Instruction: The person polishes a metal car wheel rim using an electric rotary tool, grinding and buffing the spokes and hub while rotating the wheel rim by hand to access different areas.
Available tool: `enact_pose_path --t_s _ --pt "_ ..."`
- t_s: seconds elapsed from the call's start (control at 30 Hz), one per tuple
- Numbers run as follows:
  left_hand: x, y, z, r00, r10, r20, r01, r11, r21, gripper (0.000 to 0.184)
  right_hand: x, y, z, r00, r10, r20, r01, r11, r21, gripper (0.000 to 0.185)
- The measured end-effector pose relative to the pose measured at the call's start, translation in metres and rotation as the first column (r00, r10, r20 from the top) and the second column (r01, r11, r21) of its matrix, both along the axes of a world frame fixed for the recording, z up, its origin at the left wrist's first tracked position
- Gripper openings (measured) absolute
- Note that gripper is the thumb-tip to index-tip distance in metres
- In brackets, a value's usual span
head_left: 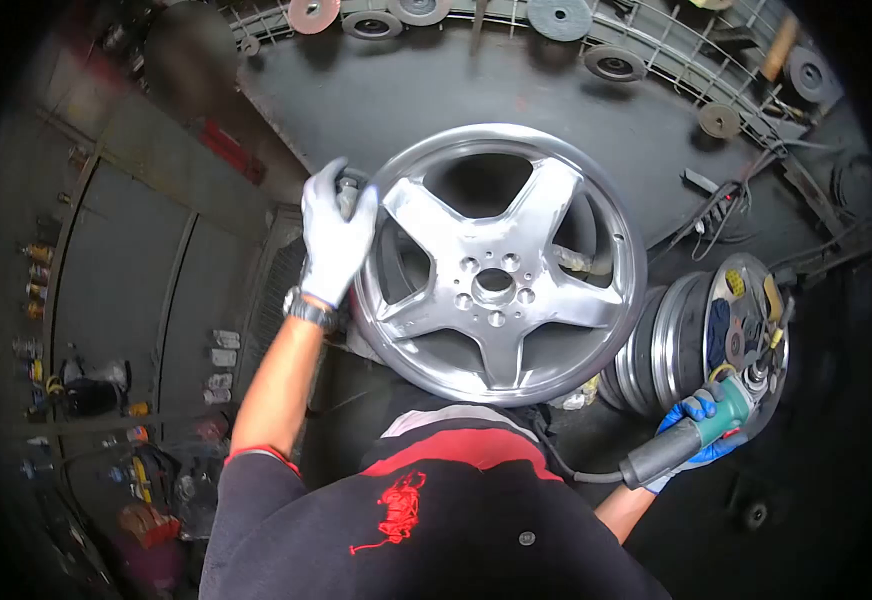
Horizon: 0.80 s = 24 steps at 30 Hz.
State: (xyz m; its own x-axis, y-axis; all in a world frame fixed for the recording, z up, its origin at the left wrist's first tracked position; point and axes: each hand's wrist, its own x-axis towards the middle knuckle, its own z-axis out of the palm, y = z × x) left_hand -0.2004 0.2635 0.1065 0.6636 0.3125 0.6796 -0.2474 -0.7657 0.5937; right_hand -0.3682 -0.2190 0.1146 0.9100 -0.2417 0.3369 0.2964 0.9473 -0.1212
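Observation:
A silver five-spoke alloy wheel rim point(496, 240) lies face up before me, with bright, shiny spokes. At its upper left edge is my left hand point(336, 232) in a white glove. Its fingers curl about a small greyish thing point(348, 188), too partly hidden to name. My right hand point(701, 420), in a blue and grey glove, grips a green angle grinder point(724, 408) with a grey rear body and a cord. The grinder's head is at the lower right, over a second rim point(668, 335) set on its side.
Sanding discs, a cloth and small items lie on a round metal surface point(751, 270) at the right. Grinding discs point(616, 64) hang on a wire rack along the back. Cables point(726, 205) run at the right. Bottles and cans point(36, 265) stand at the left.

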Motion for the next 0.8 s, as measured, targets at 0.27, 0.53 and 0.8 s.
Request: enact_pose_path --t_s 0.27,0.53,0.8 --pt "0.103 0.011 0.036 0.849 -0.322 -0.419 0.473 0.817 0.330 0.047 -0.087 0.032 -0.009 0.934 -0.349 0.074 0.351 0.936 -0.020 0.094" --pt "0.122 0.012 0.005 0.765 -0.494 -0.413 0.572 0.816 0.084 0.045 -0.195 0.129 -0.024 0.704 -0.706 -0.074 0.696 0.707 -0.125 0.097" --pt "0.116 0.019 0.005 0.749 -0.556 -0.360 0.632 0.762 0.140 0.040 -0.255 0.194 -0.020 0.669 -0.743 -0.035 0.715 0.655 -0.244 0.077"
